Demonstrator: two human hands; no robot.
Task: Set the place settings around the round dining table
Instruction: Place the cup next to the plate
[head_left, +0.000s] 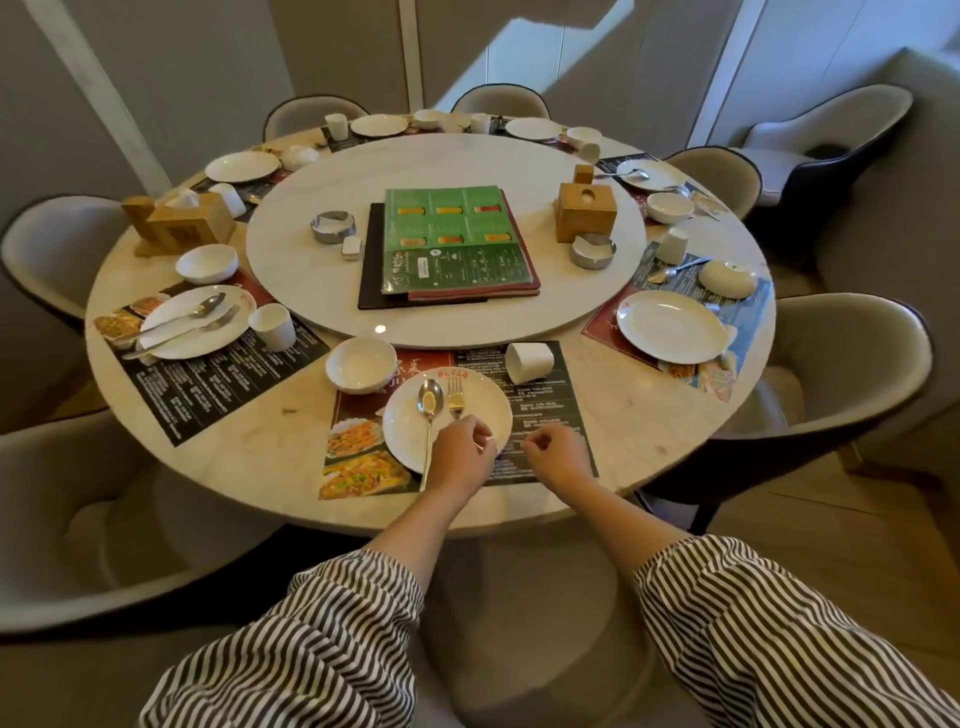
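At the near edge of the round table (249, 452) lies a printed placemat (553, 402) with a white plate (485, 413) on it. A spoon (430, 404) and a fork (455, 399) lie side by side on the plate. My left hand (460, 454) is over the plate's near rim with curled fingers, and it holds the fork's handle. My right hand (558, 452) hovers over the placemat right of the plate, fingers curled, holding nothing. A white bowl (361, 364) stands left of the plate. A white cup (530, 361) lies on its side behind it.
A marble turntable (311, 223) in the middle carries a stack of menus (457, 244), two ashtrays and a wooden tissue box (587, 210). Other settings with plates, bowls and cups ring the table. Padded chairs (852, 364) surround it.
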